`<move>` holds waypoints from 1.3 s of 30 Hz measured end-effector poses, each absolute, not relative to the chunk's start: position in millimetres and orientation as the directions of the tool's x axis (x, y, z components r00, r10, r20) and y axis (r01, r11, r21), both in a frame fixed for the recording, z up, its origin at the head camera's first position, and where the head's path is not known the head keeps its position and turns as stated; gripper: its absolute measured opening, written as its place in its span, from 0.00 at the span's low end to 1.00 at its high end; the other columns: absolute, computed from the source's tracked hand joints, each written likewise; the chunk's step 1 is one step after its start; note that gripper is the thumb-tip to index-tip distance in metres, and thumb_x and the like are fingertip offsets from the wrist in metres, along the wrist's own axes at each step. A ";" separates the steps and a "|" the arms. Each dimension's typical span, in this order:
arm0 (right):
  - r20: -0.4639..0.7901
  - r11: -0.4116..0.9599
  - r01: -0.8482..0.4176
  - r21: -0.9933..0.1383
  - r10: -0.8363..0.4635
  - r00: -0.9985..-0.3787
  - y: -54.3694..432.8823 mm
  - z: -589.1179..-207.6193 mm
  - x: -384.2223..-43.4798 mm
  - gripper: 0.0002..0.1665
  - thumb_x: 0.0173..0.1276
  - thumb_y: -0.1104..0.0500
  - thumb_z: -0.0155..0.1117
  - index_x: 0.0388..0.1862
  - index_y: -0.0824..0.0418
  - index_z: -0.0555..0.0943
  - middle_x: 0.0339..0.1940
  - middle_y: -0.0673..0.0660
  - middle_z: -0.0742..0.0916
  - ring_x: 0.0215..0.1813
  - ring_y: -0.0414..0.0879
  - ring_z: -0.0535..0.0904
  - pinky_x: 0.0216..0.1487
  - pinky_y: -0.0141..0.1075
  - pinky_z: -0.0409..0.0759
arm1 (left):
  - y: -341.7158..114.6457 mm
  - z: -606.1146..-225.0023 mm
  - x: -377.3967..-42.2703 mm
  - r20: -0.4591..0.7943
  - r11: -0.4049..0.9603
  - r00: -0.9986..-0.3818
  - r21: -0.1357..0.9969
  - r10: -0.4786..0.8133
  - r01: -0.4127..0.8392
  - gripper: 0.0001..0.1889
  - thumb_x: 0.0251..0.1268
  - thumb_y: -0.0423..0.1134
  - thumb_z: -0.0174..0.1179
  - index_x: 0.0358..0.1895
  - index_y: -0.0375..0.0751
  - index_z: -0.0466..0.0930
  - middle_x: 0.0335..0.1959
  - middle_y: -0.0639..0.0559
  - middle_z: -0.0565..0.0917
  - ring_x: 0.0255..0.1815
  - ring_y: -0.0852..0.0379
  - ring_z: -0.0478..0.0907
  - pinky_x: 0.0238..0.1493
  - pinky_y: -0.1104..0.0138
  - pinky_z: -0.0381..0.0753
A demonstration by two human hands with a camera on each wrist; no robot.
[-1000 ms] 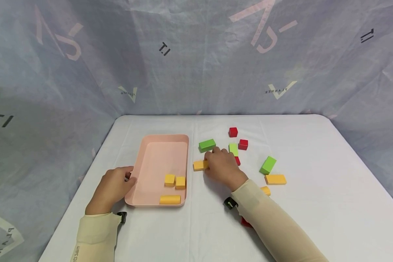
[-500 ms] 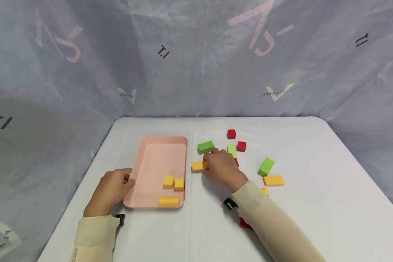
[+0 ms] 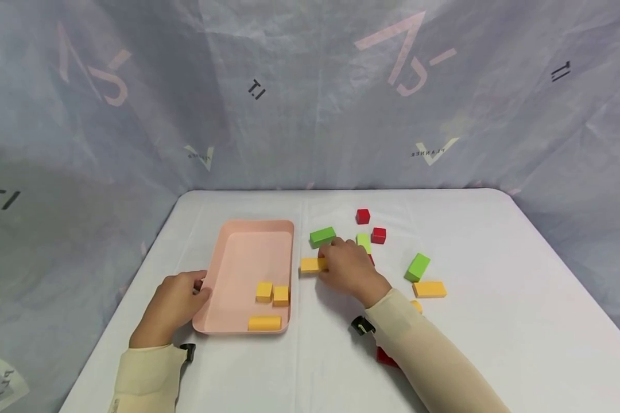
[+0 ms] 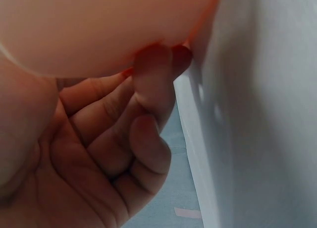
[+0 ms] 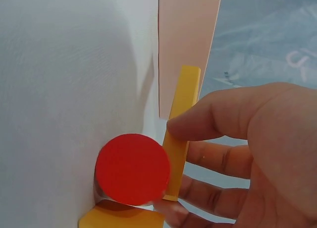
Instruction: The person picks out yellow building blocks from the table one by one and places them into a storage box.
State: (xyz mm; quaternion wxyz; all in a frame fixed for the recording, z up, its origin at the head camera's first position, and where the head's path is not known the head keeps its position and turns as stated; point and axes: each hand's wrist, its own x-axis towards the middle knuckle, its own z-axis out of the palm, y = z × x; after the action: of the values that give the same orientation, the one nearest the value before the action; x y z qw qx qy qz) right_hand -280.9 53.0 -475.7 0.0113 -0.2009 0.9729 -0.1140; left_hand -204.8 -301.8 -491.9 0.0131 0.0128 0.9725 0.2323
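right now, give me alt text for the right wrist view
A person's right hand pinches a flat yellow rectangular block. A red round-faced block and another yellow piece show nearby, with a pale pink tray wall behind and white cloth at picture left.

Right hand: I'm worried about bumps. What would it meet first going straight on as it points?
The right hand would likely meet the dark green block just ahead, though height is unclear; the yellow block it holds might graze the pink tray.

right grip [image 5: 267, 139] pinches yellow block [image 5: 184, 99] | red round piece [image 5: 132, 168] beside | yellow chunk [image 5: 121, 219] at bottom | pink wall [image 5: 185, 34] behind
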 end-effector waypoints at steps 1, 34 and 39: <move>0.024 0.893 -0.388 -0.228 -0.393 -0.919 52.8 -475.7 -280.4 0.16 0.63 0.50 0.75 0.49 0.51 0.87 0.44 0.51 0.84 0.41 0.47 0.74 0.45 0.40 0.77 | -302.0 -492.0 -204.2 -0.022 0.891 -0.999 0.454 0.031 0.018 0.20 0.69 0.36 0.61 0.62 0.36 0.83 0.44 0.43 0.89 0.38 0.53 0.85 0.37 0.58 0.82; 0.161 0.866 -0.454 -0.210 -0.427 -0.890 49.0 -466.3 -269.8 0.18 0.62 0.53 0.71 0.52 0.51 0.87 0.39 0.49 0.83 0.38 0.46 0.73 0.42 0.39 0.76 | -300.7 -490.5 -201.3 -0.028 0.888 -0.999 0.459 0.032 0.016 0.22 0.68 0.35 0.62 0.64 0.33 0.81 0.47 0.39 0.89 0.42 0.48 0.86 0.40 0.53 0.84; 0.199 0.851 -0.475 -0.222 -0.437 -0.877 48.2 -464.4 -269.8 0.17 0.62 0.54 0.70 0.51 0.51 0.88 0.36 0.47 0.82 0.37 0.45 0.72 0.42 0.38 0.75 | -301.2 -490.6 -201.5 -0.024 0.889 -0.999 0.457 0.028 0.014 0.23 0.69 0.36 0.62 0.65 0.31 0.80 0.47 0.38 0.89 0.44 0.46 0.87 0.40 0.52 0.84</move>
State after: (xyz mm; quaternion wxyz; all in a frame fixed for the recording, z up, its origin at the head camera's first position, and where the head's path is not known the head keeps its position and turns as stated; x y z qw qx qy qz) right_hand -269.8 48.2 -464.4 -0.0706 -0.2377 0.9595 -0.1334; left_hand -201.5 -301.2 -490.6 0.0150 0.0110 0.9718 0.2351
